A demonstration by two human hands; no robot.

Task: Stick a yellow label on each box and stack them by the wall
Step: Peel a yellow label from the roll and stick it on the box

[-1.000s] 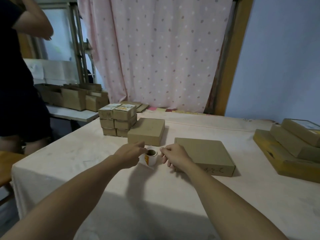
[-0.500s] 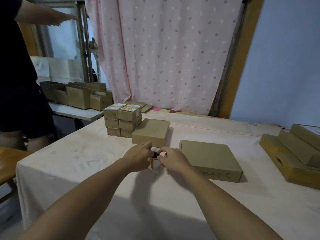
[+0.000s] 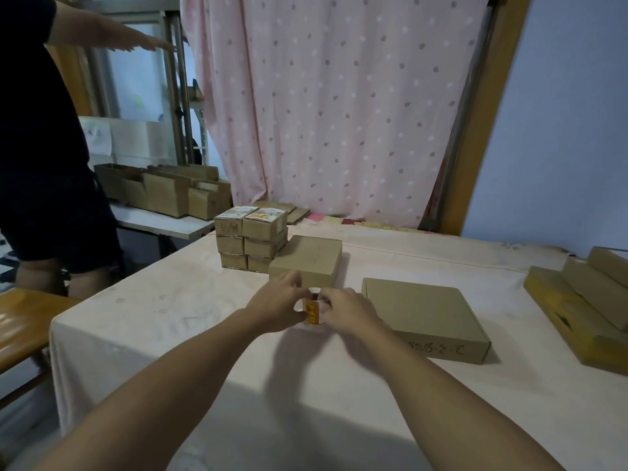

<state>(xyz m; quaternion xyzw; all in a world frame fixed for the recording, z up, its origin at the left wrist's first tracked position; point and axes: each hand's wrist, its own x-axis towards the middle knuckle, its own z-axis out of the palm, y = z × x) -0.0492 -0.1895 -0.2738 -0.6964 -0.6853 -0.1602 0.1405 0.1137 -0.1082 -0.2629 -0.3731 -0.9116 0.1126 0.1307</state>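
Both hands have drawn together round the label roll [image 3: 314, 311], now turned yellow face to camera. Left hand [image 3: 276, 305] grips the roll's side; right hand [image 3: 347, 312] pinches at its top edge, seemingly a label's free end. Just behind the roll sits a plain box [image 3: 307, 258]; right of it, a flat box [image 3: 421, 314]. Slow peeling with the roll steadied should avoid creasing.

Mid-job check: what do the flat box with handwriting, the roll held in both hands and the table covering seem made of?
The flat box: plain brown cardboard, matte, with crisp folded edges and pen marks on its side. The roll: likely paper labels, yellow-orange print on a white backing. The table covering: seemingly pale pink cloth, matte; it drapes over the edge and shows smudges.
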